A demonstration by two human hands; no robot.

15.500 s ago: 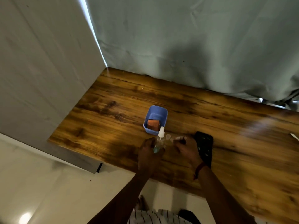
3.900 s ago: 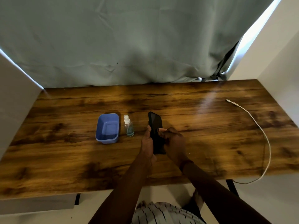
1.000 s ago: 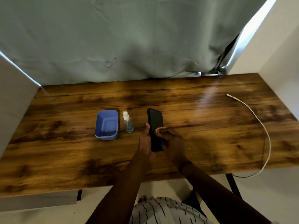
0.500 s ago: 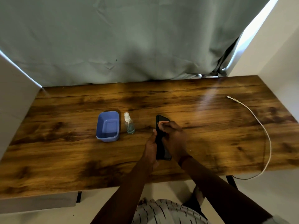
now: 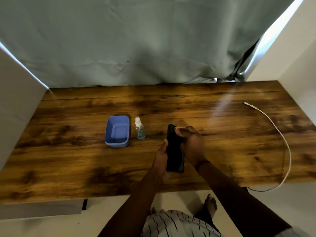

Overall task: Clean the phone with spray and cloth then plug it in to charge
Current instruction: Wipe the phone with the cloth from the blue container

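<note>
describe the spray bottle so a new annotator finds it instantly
On the wooden table, look left of the hands holding the phone. The spray bottle stands upright just right of the blue tub. It is the only clear, narrow thing there, with a white pump top and bluish liquid at the bottom.

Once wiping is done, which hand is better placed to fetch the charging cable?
Probably the right hand: the white charging cable lies on the table's right side, nearer to it, while the left hand grips the phone and can keep steadying it.
</note>
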